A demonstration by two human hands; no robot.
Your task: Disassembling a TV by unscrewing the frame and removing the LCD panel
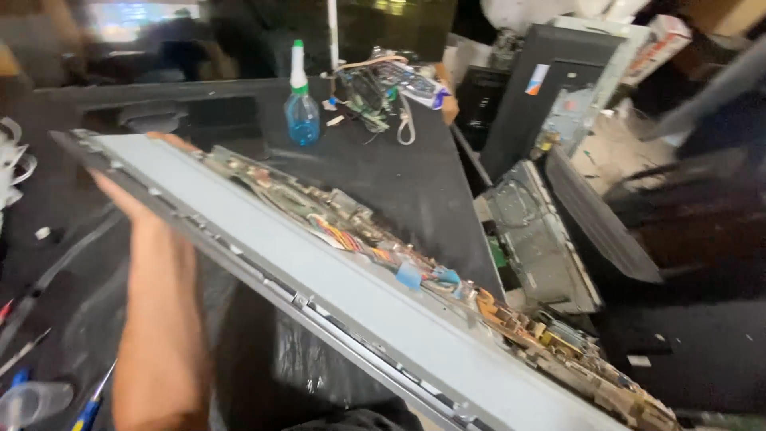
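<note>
The person's left hand [152, 172] is reaching up from the near left and gripping the far left end of a long, flat grey metal chassis panel [335, 279], fingers wrapping over its upper edge and thumb side lying under it, so the hand is clamped on the panel. The panel is tilting on edge and running diagonally from the far left down to the near right corner, held above the dark work table [383, 175]. Along its upper side a row of exposed circuit boards with multicoloured wire bundles [375, 243] is showing, with brownish boards crowding the near right end. The right hand is lying outside the view, so its grip cannot be told. On the table, far from the panel, a clear blue plastic spray bottle with a green and white nozzle [302, 104] is standing upright, and just to its right a loose tangle of small boards and cables [383, 92] is lying. To the right of the table, a grey opened metal casing [535, 239] is leaning beside a black flat panel [598, 219]. At the near left, blue-handled tools [88, 411] are resting on the table, blurred.
</note>
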